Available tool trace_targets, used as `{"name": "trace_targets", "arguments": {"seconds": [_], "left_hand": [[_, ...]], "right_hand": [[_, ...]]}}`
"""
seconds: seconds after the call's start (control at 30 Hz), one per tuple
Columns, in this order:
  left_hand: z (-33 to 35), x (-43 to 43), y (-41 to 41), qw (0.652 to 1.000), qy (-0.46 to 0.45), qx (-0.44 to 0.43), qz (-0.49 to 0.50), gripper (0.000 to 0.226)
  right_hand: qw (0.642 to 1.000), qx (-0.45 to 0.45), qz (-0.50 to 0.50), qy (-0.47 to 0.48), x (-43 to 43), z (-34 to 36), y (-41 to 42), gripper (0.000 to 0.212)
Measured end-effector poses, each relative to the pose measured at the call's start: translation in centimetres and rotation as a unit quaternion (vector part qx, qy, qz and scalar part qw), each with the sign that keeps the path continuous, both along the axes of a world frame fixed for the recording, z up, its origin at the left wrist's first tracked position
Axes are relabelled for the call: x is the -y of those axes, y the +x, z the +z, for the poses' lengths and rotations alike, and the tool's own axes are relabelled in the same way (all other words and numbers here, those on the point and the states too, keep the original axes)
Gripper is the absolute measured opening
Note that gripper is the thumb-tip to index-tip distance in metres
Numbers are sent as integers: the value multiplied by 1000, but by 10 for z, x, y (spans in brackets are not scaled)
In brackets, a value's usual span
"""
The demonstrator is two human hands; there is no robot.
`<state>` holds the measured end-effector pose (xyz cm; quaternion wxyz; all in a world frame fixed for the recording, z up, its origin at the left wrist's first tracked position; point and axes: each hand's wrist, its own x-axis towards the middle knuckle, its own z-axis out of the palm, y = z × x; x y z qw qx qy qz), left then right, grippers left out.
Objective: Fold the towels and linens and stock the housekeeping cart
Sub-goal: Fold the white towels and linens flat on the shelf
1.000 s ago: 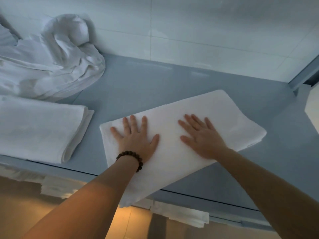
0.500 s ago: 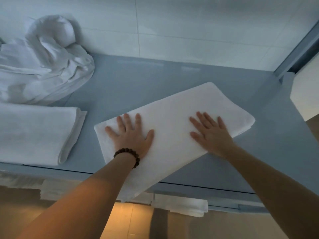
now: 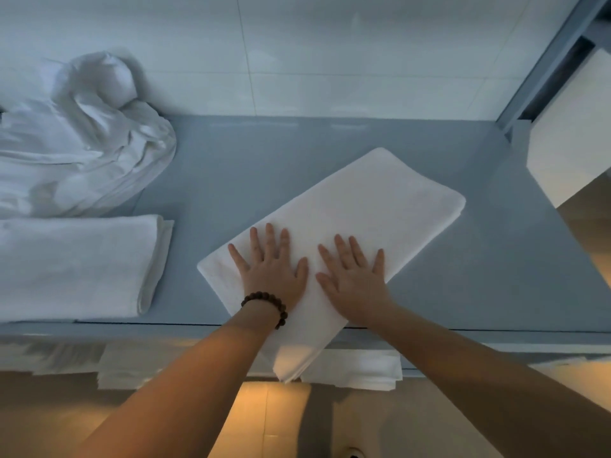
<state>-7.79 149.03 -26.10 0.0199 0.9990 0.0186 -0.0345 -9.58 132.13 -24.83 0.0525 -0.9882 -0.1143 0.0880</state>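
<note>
A folded white towel (image 3: 373,206) lies diagonally on the grey-blue cart top (image 3: 251,166), its near corner hanging over the front edge. My left hand (image 3: 271,269), with a bead bracelet on the wrist, presses flat on the towel's near left part, fingers spread. My right hand (image 3: 353,276) lies flat right beside it, fingers straight. A second folded white towel (image 3: 76,266) sits at the left of the cart top. Behind that one lies a crumpled heap of white linen (image 3: 82,137).
A white tiled wall (image 3: 330,54) backs the cart top. A grey upright frame post (image 3: 542,71) stands at the right rear, with a white panel (image 3: 568,133) beyond it. Folded white linens (image 3: 357,371) show on a shelf below the front edge.
My right hand has slid left along the towel, close beside my left hand. The towel now lies more steeply diagonal, with its far end higher in the view.
</note>
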Motion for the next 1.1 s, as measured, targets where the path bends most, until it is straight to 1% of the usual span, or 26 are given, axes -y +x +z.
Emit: {"name": "trace_targets", "arguments": {"seconds": [0.1, 0.23, 0.33, 0.4, 0.47, 0.57, 0.67, 0.7, 0.77, 0.83, 0.87, 0.97, 1.1], "left_hand": [[3, -35, 13, 996, 42, -14, -79, 77], [3, -80, 20, 979, 23, -71, -192, 76], [1, -90, 0, 960, 24, -69, -270, 73], [1, -90, -15, 954, 18, -68, -292, 71], [2, -88, -28, 950, 20, -70, -303, 72], [5, -87, -43, 945, 15, -78, -319, 81], [8, -93, -52, 926, 9, -100, -364, 96], [10, -98, -53, 915, 10, -108, -388, 101], [12, -108, -50, 890, 18, -118, -440, 113], [12, -120, -44, 866, 44, -123, -482, 123], [11, -125, -41, 858, 61, -117, -497, 124], [6, -134, -36, 852, 92, -83, -508, 114], [3, -143, -38, 857, 74, -45, -508, 102]], "right_hand": [[998, 26, 42, -46, 5, -5, -8, 58], [992, 15, 100, -80, 33, -3, -2, 56], [984, -4, 122, -132, 50, 8, 0, 55], [981, -4, 120, -153, 55, 17, -6, 55], [981, 29, 140, -129, 54, 23, -23, 55], [974, 70, 209, -46, 49, 28, -58, 58], [969, 50, 242, -20, 57, 25, -85, 53], [969, 29, 243, -20, 62, 23, -92, 55], [971, -19, 235, -28, 71, 19, -103, 66], [970, -31, 236, -43, 77, 15, -109, 80], [969, -25, 240, -56, 78, 13, -111, 86], [967, 24, 237, -96, 76, 7, -114, 99], [970, 95, 203, -90, 66, -6, -119, 102]]}}
